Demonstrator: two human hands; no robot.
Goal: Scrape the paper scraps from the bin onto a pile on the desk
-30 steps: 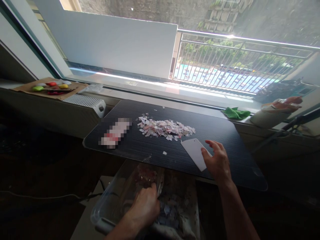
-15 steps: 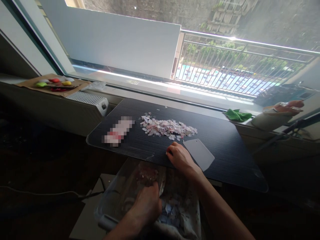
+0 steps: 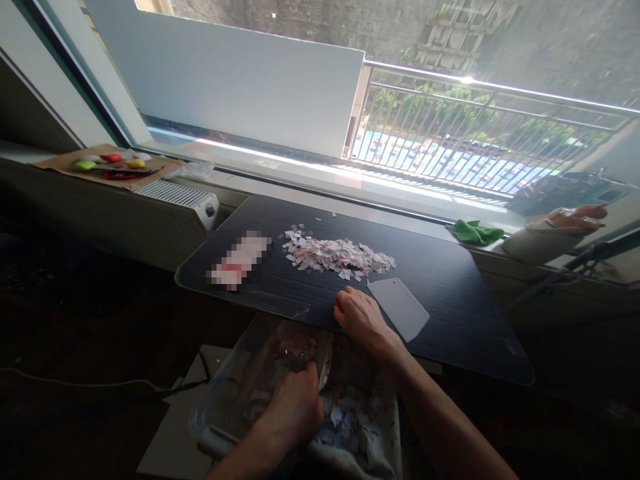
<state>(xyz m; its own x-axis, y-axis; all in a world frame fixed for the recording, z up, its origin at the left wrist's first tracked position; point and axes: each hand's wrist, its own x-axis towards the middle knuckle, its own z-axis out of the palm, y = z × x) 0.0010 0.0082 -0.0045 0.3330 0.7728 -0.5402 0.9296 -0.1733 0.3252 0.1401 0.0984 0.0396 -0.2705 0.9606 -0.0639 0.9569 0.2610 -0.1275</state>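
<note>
My left hand (image 3: 297, 403) is closed, low inside a clear plastic bin (image 3: 215, 400), beside a shiny clear plastic bag (image 3: 295, 347) with reddish contents. What its fingers grip is hidden. On the near edge of the dark table (image 3: 450, 293) rests my right hand (image 3: 360, 317), its fingers curled in and nothing showing in them. A grey flat scraper-like sheet (image 3: 400, 310) with a small hole lies just right of that hand. Beyond it spreads a pile of small cut paper pieces (image 3: 337, 255). More paper scraps (image 3: 340, 423) lie in the bin on pale sheeting.
A blurred-out pink and white item (image 3: 240, 261) lies on the table's left. Along the window sill are a green cloth (image 3: 475, 232) and a pale container (image 3: 535, 241). To the left, colourful items (image 3: 113, 163) sit on brown cardboard (image 3: 60, 160) by a white radiator (image 3: 173, 199).
My right hand's fingers have curled in slightly more on the table edge. The left hand is nearly still in the bin. The whole view has shifted a little.
</note>
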